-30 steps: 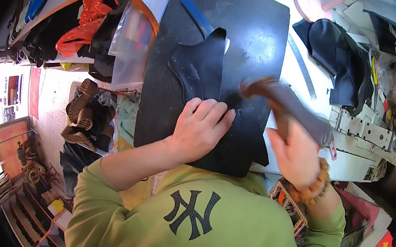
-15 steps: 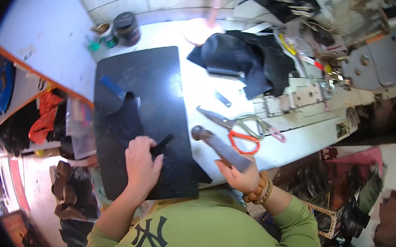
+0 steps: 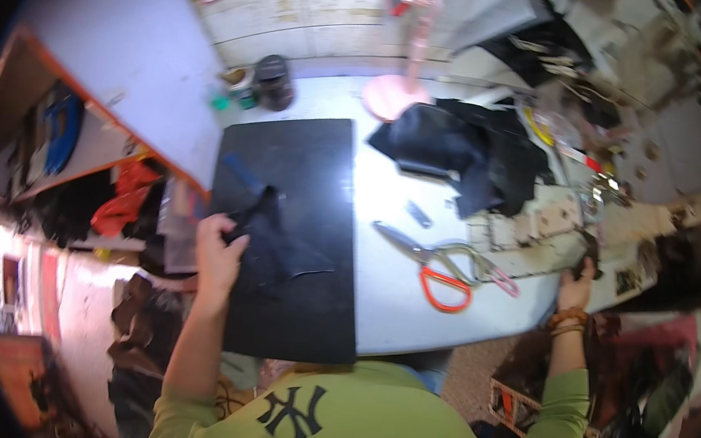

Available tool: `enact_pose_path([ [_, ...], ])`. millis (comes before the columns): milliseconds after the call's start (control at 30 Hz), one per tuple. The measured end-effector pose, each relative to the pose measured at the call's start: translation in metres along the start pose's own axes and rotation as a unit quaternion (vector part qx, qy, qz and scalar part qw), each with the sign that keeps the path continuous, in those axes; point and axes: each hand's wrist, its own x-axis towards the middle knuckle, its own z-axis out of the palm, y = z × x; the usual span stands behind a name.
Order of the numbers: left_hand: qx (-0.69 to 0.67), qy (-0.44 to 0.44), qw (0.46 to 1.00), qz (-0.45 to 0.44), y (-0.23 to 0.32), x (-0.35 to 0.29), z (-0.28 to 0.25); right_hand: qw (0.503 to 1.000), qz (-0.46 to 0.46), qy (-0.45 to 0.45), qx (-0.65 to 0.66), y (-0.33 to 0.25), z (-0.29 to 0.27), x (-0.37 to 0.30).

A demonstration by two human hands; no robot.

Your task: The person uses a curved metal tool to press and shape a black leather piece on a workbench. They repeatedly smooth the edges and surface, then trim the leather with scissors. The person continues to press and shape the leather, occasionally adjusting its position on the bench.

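Note:
At the left edge of a black cutting mat (image 3: 287, 324), my left hand (image 3: 218, 256) pinches the edge of a black leather piece (image 3: 266, 222). This piece is hard to tell from the dark mat beneath it. A blue strip-like tool (image 3: 243, 172) lies above it on the mat. My right hand (image 3: 576, 288) is far to the right, beside the sewing machine bed (image 3: 532, 222). Its fingers are closed round a dark, blurred thing, seemingly the hammer (image 3: 590, 251). Scissors (image 3: 423, 251) with one orange handle loop lie on the white table between my hands.
Folded black leather (image 3: 454, 149) lies at the back of the table, near a pink stand (image 3: 399, 95). A small metal plate (image 3: 418, 214) rests above the scissors. A dark jar (image 3: 273, 83) stands back left. A crate (image 3: 515, 406) sits below the table at right.
My right hand has swung from beside the mat far to the right with the hammer. My left hand has moved to the mat's left edge and taken hold of the leather. The view has shifted.

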Motion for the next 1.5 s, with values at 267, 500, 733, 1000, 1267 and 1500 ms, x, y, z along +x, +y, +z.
enact_pose_path([
  [267,-0.027,-0.136,0.984,-0.109,0.030,0.023,-0.001,0.996,0.045,0.066,0.049,-0.011,0.019,0.032],
  [500,-0.387,-0.093,0.906,-0.145,0.072,0.094,0.040,0.954,-0.275,0.092,0.073,-0.137,0.022,-0.070],
  [733,-0.077,-0.016,0.997,0.007,0.085,0.051,0.052,0.909,-0.401,0.044,0.100,-0.202,0.018,-0.113],
  [1000,-0.257,-0.213,0.942,-0.018,0.139,-0.031,0.052,0.938,-0.345,-0.010,-0.019,-0.280,0.078,-0.075],
  [1267,-0.672,-0.238,0.560,-0.423,0.116,-0.016,0.047,0.725,-0.605,-0.296,0.144,-0.291,0.032,-0.256],
  [1500,-0.543,-0.140,0.735,-0.382,0.089,-0.049,0.035,0.821,-0.523,-0.159,0.164,-0.218,0.041,-0.233],
])
